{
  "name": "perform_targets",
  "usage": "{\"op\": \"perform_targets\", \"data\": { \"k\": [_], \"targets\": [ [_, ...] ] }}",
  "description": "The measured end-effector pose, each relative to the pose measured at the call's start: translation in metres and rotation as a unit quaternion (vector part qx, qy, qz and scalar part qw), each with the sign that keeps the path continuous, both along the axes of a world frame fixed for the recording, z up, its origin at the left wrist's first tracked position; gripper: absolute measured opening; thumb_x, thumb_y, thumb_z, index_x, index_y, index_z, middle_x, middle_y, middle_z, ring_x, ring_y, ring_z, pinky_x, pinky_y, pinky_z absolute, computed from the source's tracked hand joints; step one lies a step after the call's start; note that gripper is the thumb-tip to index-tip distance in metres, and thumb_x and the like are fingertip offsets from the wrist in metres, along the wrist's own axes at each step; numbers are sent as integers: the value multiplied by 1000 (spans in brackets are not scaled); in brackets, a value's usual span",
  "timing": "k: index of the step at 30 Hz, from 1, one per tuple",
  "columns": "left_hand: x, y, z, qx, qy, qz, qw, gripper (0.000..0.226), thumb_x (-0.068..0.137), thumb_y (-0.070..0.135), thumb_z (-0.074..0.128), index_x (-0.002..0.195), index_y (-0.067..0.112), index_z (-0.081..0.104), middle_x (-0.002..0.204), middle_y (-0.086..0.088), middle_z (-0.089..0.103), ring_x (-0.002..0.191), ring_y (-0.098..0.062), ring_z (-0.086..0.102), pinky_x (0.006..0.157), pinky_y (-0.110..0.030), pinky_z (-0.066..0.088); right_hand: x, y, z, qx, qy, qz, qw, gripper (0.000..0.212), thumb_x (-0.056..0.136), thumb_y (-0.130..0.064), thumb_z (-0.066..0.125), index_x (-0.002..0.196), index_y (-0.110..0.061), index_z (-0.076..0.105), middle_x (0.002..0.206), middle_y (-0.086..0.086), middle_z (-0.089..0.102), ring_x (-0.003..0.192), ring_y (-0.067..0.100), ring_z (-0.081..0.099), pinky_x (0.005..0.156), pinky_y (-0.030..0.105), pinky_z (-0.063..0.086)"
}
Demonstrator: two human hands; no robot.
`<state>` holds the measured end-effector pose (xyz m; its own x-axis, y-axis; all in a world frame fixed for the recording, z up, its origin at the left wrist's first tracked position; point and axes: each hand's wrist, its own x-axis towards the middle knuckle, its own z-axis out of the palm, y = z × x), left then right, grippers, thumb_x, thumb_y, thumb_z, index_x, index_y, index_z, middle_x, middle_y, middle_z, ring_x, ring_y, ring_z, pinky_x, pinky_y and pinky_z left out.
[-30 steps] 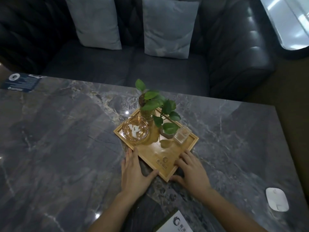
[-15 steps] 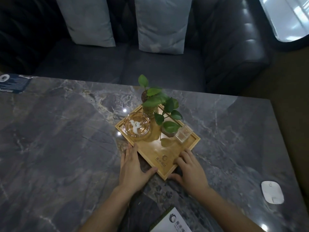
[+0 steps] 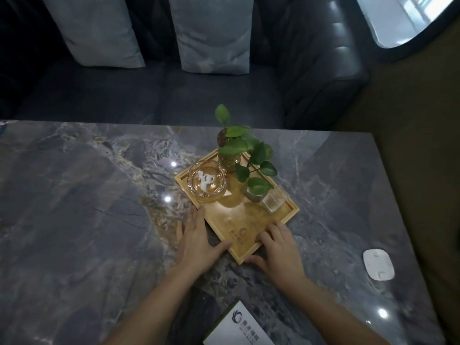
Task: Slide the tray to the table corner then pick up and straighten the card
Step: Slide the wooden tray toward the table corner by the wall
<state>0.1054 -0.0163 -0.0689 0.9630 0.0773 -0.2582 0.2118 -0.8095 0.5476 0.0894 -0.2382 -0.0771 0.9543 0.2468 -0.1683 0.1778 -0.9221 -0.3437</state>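
A square wooden tray (image 3: 251,239) lies turned like a diamond on the grey marble table (image 3: 74,220). On it stand a glass ashtray (image 3: 207,181), a green plant in a glass jar (image 3: 230,155) and a small clear box (image 3: 275,198). My left hand (image 3: 198,241) lies flat against the tray's near left edge, thumb on its rim. Over the near right edge, my right hand (image 3: 280,249) has its fingers on the rim and its thumb by the near corner. A white card with a logo (image 3: 240,327) lies at the table's near edge between my forearms.
A white oval device (image 3: 378,263) sits near the table's right edge. Beyond the far edge is a dark leather sofa (image 3: 323,78) with two grey cushions (image 3: 211,33). The table's far right corner (image 3: 368,135) lies past the tray.
Both hands have pushed the tray away from me towards the far right, and it now sits closer to the far edge. My view has followed it.
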Motion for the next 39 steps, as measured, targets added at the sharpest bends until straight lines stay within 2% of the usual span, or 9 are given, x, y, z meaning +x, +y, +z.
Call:
{"op": "perform_targets", "data": {
  "k": [5,12,19,23,27,31,33,36,39],
  "targets": [
    [5,-15,0,-1,17,-13,1000,120,69,69,73,156,21,5,167,-3,12,154,-20,5,122,-52,-5,-6,-10,7,-12,-6,-19,1000,56,68,-71,60,92,-20,62,104,1,59,109,25,50,100,46,44],
    [19,-24,2,-20,38,-49,998,123,69,59,80,157,25,1,168,-2,7,154,-17,3,123,-53,-1,-20,-12,7,-42,-12,-36,998,50,74,-69,58,89,-21,58,96,1,58,102,26,52,100,48,41],
    [24,-24,1,-25,53,-67,996,124,71,58,79,157,26,-4,168,-1,5,154,-15,-2,123,-52,-4,-28,-16,5,-9,-40,-33,999,28,87,-47,58,91,-20,58,98,4,58,99,29,53,95,49,44],
    [22,-27,0,-39,42,-48,997,124,70,55,80,157,24,-2,168,-1,7,154,-15,3,123,-51,-3,-29,-25,9,72,-30,-32,996,20,85,-33,64,99,-19,62,105,3,58,103,25,52,93,44,46],
    [3,-37,-1,-78,20,3,997,122,65,67,75,156,28,3,165,3,19,153,-16,13,124,-52,5,-30,-57,20,108,-34,-105,988,33,78,-21,71,108,-15,59,110,5,59,104,24,55,88,32,43],
    [-27,-56,4,-84,25,11,996,125,59,79,71,155,30,9,164,5,22,153,-18,12,124,-49,1,-18,-89,19,83,-8,-203,976,60,74,-30,79,123,-12,50,121,11,56,114,29,51,97,44,44],
    [-36,-62,3,-86,26,16,996,128,57,77,73,156,31,6,165,5,18,153,-17,7,125,-47,2,-11,-96,18,59,9,-203,977,73,74,-37,79,132,-11,44,132,13,51,123,32,47,103,50,42],
    [-41,-65,1,-72,34,22,997,131,60,72,76,157,29,0,166,2,15,154,-18,4,125,-46,3,-3,-99,16,40,33,-185,981,90,75,-48,76,144,-7,34,147,15,43,136,32,38,112,50,35],
    [-40,-66,4,-75,40,29,996,131,59,74,75,157,29,1,166,2,15,154,-19,5,125,-43,2,3,-99,14,41,41,-174,983,96,75,-55,73,147,-7,29,149,15,41,138,31,37,113,48,33]
  ]
}}
